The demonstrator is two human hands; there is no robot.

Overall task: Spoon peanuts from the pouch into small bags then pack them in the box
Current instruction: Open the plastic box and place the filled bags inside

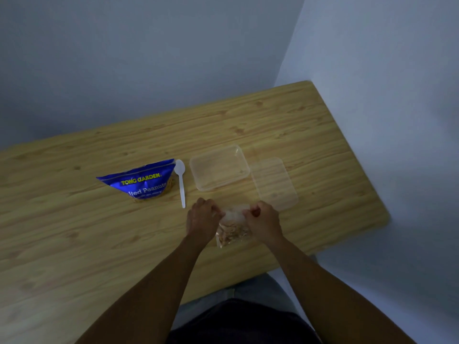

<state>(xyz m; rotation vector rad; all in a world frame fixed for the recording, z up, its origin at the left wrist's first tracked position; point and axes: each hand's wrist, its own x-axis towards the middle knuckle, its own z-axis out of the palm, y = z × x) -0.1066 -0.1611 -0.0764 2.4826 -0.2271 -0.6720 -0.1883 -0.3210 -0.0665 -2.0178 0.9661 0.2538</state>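
Well off to the left of the two hands, and a bit farther back, a blue pouch (139, 182) lies on the wooden table (74, 232). Yellow letters on it say "TONG GARDEN". Under that, white letters say "lted Peanuts"; the start of the first word is lost at a fold. A tiny line below is too small to read. Brown bits show at its right edge, but the room is dim and I cannot make them out well.

Just right of the pouch lies a white plastic spoon (180, 180), its handle pointing toward the left hand (202, 217). That hand pinches the top left corner of a small bag (233, 227). Its fingertips are curled under, so I cannot see them all.

Just behind the hands sits an open clear box (219, 167).

The small bag is clear and is held between the two hands. Peanuts fill its lower part. I cannot tell if its bottom touches the table.

The right hand (264, 219) pinches the top right corner, fingers curled. Behind it, just right of the box, a clear lid (274, 182) lies flat. It is hard to see against the wood, and I cannot tell if it touches the box.
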